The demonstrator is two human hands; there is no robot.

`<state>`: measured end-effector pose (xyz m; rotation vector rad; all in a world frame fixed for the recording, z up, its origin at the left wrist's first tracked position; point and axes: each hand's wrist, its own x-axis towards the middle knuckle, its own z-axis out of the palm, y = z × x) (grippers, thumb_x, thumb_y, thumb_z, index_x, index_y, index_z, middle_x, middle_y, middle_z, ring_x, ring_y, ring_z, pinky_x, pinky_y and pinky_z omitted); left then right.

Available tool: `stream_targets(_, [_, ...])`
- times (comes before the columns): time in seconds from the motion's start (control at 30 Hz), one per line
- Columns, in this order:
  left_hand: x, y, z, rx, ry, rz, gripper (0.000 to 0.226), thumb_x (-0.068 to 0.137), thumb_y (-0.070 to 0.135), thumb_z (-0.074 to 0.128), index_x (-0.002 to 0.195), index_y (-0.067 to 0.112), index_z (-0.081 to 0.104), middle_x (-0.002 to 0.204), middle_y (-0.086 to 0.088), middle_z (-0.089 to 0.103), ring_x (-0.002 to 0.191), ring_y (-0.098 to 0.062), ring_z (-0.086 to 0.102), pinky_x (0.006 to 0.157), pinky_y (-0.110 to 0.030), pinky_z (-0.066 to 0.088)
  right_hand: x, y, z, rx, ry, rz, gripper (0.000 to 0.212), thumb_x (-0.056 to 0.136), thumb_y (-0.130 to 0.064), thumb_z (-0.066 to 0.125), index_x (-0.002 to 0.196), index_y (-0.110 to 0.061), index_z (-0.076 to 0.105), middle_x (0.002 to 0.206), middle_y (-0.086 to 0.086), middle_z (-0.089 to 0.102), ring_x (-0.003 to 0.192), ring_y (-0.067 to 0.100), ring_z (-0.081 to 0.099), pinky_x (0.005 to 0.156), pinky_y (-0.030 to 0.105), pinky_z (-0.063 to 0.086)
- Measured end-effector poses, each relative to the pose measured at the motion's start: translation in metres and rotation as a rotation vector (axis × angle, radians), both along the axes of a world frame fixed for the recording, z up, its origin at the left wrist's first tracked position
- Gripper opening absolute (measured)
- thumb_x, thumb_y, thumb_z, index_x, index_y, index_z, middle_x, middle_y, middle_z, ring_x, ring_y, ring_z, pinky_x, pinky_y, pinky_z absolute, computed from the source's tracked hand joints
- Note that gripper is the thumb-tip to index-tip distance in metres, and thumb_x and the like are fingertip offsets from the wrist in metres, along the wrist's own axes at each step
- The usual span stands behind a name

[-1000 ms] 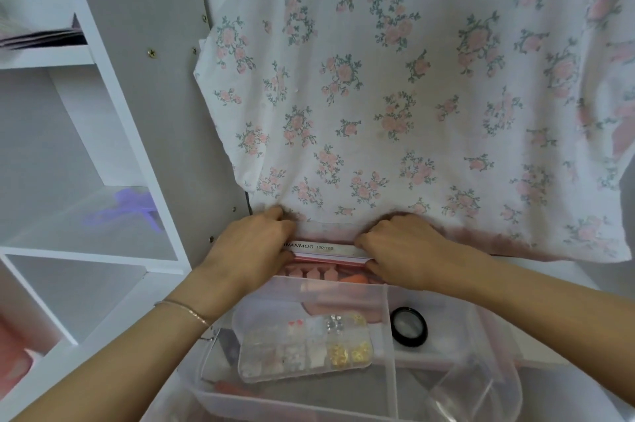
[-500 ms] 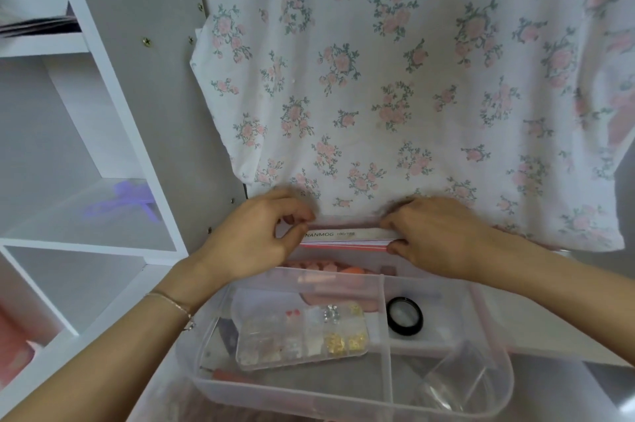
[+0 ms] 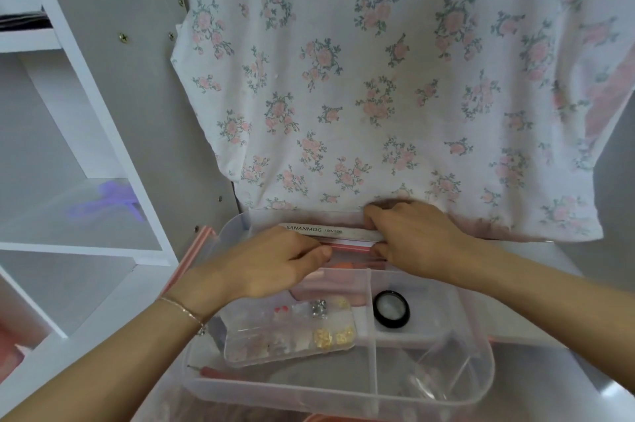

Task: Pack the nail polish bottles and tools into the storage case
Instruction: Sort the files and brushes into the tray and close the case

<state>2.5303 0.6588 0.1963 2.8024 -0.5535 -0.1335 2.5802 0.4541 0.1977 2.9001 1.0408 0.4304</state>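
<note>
A clear plastic storage case (image 3: 481, 387) sits low in the view, split by dividers. At its far edge lies a long grey nail file (image 3: 330, 231) printed with lettering, over a pink-edged strip. My right hand (image 3: 412, 236) pinches the file's right end. My left hand (image 3: 271, 260) rests over the strip just below the file, fingers curled against it; its grip is partly hidden. Inside the case lie a small clear box of nail charms (image 3: 292, 328), a round black-rimmed jar (image 3: 391, 309) and pink items under my hands.
A floral cloth (image 3: 378, 77) hangs behind the case, its hem touching the far rim. White shelving (image 3: 103, 215) stands at the left, with a purple object (image 3: 110, 201) on one shelf. A pink strip (image 3: 196, 256) leans by the case's left corner.
The file has dropped lower onto the case's far edge. My left hand slid right along it, uncovering the file's left end and lettering. My right hand stayed on the right end.
</note>
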Motion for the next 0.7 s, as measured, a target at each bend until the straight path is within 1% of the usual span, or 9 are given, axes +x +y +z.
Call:
stream_targets(0.1, [-0.003, 0.005, 0.001, -0.028, -0.046, -0.015, 0.035, 0.096, 0.036, 0.041, 0.095, 0.013, 0.067, 0.089, -0.006, 0.069, 0.081, -0.018, 0.061, 0.076, -0.037, 0.047, 0.001, 0.007, -0.003, -0.008, -0.027, 0.021, 0.027, 0.085, -0.027, 0.055, 0.108, -0.014, 0.046, 0.108, 0.007, 0.063, 0.096, 0.029, 0.059, 0.067, 0.032, 0.034])
stream_targets(0.2, [-0.003, 0.016, 0.006, -0.107, -0.22, 0.041, 0.021, 0.093, 0.024, 0.051, 0.087, 0.017, 0.07, 0.077, 0.001, 0.068, 0.068, -0.011, 0.057, 0.067, -0.031, 0.045, 0.002, 0.014, -0.004, -0.023, -0.018, 0.043, 0.024, 0.085, -0.026, 0.053, 0.106, -0.015, 0.047, 0.105, 0.007, 0.063, 0.094, 0.029, 0.059, 0.065, 0.031, 0.034])
stream_targets(0.23, [-0.001, 0.021, 0.008, -0.11, -0.291, 0.079, 0.018, 0.091, 0.021, 0.053, 0.089, 0.017, 0.071, 0.079, 0.002, 0.068, 0.07, -0.011, 0.057, 0.068, -0.028, 0.044, 0.003, 0.017, -0.003, -0.03, -0.01, 0.053, 0.023, 0.085, -0.025, 0.053, 0.105, -0.015, 0.047, 0.104, 0.007, 0.063, 0.092, 0.029, 0.059, 0.063, 0.031, 0.033])
stream_targets(0.3, [0.002, 0.031, 0.011, -0.064, -0.393, 0.131, 0.016, 0.09, 0.017, 0.056, 0.097, 0.017, 0.07, 0.092, 0.001, 0.068, 0.083, -0.015, 0.06, 0.076, -0.027, 0.045, 0.004, 0.021, -0.003, -0.049, 0.007, 0.081, 0.022, 0.086, -0.024, 0.054, 0.104, -0.013, 0.047, 0.102, 0.008, 0.063, 0.089, 0.029, 0.058, 0.062, 0.031, 0.032])
stream_targets(0.37, [0.007, 0.037, 0.01, 0.01, -0.414, 0.145, 0.018, 0.09, 0.016, 0.057, 0.104, 0.014, 0.068, 0.105, 0.0, 0.065, 0.099, -0.019, 0.058, 0.085, -0.032, 0.046, 0.005, 0.026, -0.002, -0.092, -0.009, 0.099, 0.022, 0.087, -0.023, 0.054, 0.105, -0.013, 0.047, 0.102, 0.009, 0.064, 0.088, 0.028, 0.058, 0.062, 0.031, 0.032])
stream_targets(0.4, [0.008, 0.038, 0.009, 0.062, -0.406, 0.149, 0.019, 0.09, 0.018, 0.056, 0.105, 0.014, 0.067, 0.108, 0.0, 0.063, 0.103, -0.02, 0.056, 0.087, -0.035, 0.046, 0.005, 0.028, -0.002, -0.117, -0.037, 0.105, 0.024, 0.087, -0.024, 0.054, 0.107, -0.013, 0.048, 0.102, 0.008, 0.064, 0.089, 0.029, 0.059, 0.062, 0.031, 0.031])
stream_targets(0.53, [0.01, 0.037, 0.004, 0.234, -0.413, 0.168, 0.018, 0.092, 0.021, 0.049, 0.101, 0.018, 0.064, 0.105, 0.003, 0.06, 0.1, -0.02, 0.056, 0.078, -0.037, 0.048, 0.006, 0.033, -0.004, -0.244, -0.182, 0.153, 0.028, 0.088, -0.022, 0.051, 0.113, -0.011, 0.046, 0.101, 0.006, 0.066, 0.088, 0.028, 0.061, 0.058, 0.029, 0.026])
stream_targets(0.63, [0.011, 0.037, 0.003, 0.26, -0.403, 0.14, 0.019, 0.091, 0.023, 0.049, 0.102, 0.021, 0.064, 0.105, 0.004, 0.059, 0.098, -0.019, 0.057, 0.075, -0.036, 0.049, 0.008, 0.032, -0.004, -0.277, -0.183, 0.185, 0.024, 0.09, -0.024, 0.048, 0.111, -0.014, 0.047, 0.104, 0.004, 0.064, 0.089, 0.027, 0.061, 0.058, 0.03, 0.028])
stream_targets(0.7, [0.011, 0.037, 0.003, 0.261, -0.387, 0.114, 0.02, 0.09, 0.026, 0.051, 0.104, 0.023, 0.065, 0.103, 0.005, 0.057, 0.099, -0.017, 0.057, 0.075, -0.035, 0.048, 0.009, 0.029, -0.002, -0.245, -0.14, 0.206, 0.025, 0.09, -0.03, 0.047, 0.11, -0.015, 0.049, 0.107, 0.003, 0.062, 0.092, 0.025, 0.06, 0.062, 0.031, 0.033])
